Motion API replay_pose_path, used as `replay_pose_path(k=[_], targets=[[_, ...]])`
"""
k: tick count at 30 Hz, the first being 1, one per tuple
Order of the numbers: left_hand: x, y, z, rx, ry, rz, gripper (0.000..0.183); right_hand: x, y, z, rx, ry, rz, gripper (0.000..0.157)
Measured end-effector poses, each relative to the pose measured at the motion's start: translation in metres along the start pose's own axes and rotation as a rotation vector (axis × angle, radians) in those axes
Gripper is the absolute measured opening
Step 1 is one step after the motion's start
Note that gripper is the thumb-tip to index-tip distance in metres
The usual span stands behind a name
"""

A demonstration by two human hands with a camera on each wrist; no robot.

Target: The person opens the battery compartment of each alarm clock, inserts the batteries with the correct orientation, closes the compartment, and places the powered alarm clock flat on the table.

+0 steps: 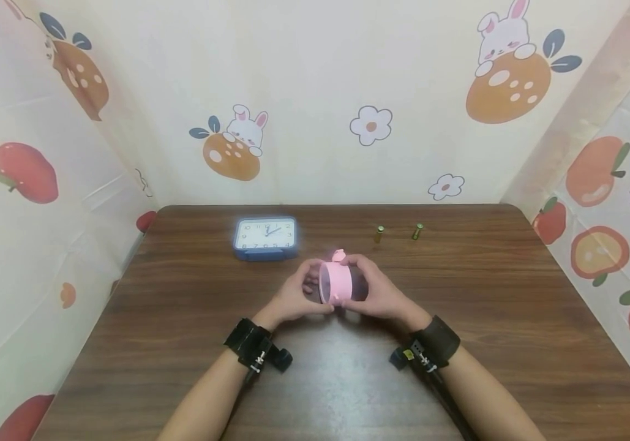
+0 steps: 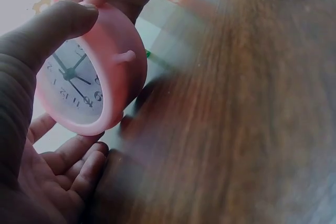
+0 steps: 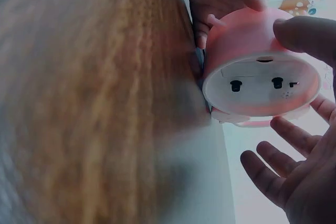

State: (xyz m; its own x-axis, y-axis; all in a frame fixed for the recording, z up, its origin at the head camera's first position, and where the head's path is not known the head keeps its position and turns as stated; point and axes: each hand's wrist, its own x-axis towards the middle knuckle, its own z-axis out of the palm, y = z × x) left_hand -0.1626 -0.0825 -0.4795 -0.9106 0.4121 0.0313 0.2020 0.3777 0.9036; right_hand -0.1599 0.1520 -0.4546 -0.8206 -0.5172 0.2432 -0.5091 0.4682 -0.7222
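At centre, our left hand (image 1: pixel 294 298) and right hand (image 1: pixel 379 293) pinch the pink alarm clock (image 1: pixel 340 283), half-closed; we see two batteries (image 1: pixel 379 234) toward one-to-two o'clock, nearer our right.

I have the first clock (image 1: pixel 339 284) between the left hand (image 1: pixel 294 296) and the right hand (image 1: pixel 379 294), its face to the left, its back to the right. On the desk (image 1: pixel 182 318), I see the second clock (image 1: pixel 265 236) behind it and leftward; behind and rightward, one battery (image 1: pixel 379 235), then another battery (image 1: pixel 417 232) farther right. A backdrop (image 1: pixel 303 73) stands behind the desk.
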Motion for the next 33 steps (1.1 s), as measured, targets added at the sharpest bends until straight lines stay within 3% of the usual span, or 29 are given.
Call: replay_pose_path(k=[11,19,25,33], targets=[[0.001,0.0,0.0,-0.002,0.003,-0.005,0.084,0.0,0.003,0.0,0.1,-0.082,-0.011,0.082],[0.0,0.003,0.001,-0.011,0.048,0.047,0.086,0.0,0.006,0.001,0.066,-0.065,-0.053,0.086],[0.0,0.005,-0.001,-0.034,0.086,0.141,0.082,-0.001,0.011,0.001,0.093,-0.097,0.029,0.098],[-0.001,0.007,-0.002,-0.059,0.068,0.143,0.074,0.002,0.017,0.003,0.095,-0.139,0.049,0.103]])
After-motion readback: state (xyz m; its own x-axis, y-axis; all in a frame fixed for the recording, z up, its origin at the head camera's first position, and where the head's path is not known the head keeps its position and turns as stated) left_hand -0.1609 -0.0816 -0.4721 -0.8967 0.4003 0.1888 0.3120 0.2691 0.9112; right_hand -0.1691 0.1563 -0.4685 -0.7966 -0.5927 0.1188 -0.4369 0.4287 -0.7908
